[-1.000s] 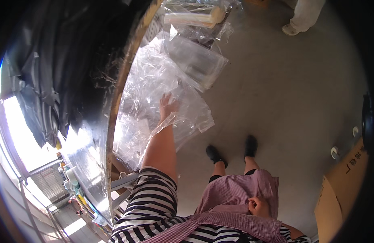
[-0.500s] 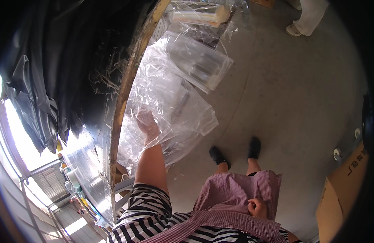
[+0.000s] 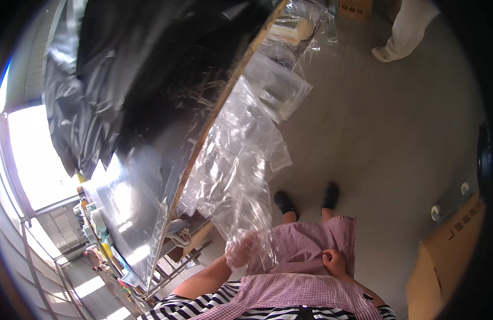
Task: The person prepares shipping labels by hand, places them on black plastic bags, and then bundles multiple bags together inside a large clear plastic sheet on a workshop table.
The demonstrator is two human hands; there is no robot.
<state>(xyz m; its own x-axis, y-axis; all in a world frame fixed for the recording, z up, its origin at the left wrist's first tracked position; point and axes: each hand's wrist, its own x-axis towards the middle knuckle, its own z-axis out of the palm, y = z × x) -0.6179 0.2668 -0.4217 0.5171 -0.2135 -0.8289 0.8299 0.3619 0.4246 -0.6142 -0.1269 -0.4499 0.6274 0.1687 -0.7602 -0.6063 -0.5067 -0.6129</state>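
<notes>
Grasping clear plastic film point(image 3: 225, 170) with my left hand point(image 3: 243, 249). Film: colourless, thin, glossy, heavily creased, with bright white glare along the folds; see-through enough that skin shows beneath it. Outline irregular; whether it is one bag or several layers, I cannot tell.

Position: the film runs from beside the wooden edge of the table point(image 3: 205, 134) down toward my body, narrowing to a crumpled end at my left hand. That end wraps over and around the fingers, in contact with them, and reaches the front of my checked apron point(image 3: 305, 242). Left fingers: curled closed on the film; individual fingertips blurred by the reflections. The bulk of the film lies beyond the hand, farther from me.

Right hand point(image 3: 335, 261): lies against the apron, well apart from the film, fingers partly curled. I cannot tell whether they pinch the cloth.

Surroundings: flat clear packets point(image 3: 282, 92) just beyond the film; black sheeting point(image 3: 97, 101) over the table, at my left.
</notes>
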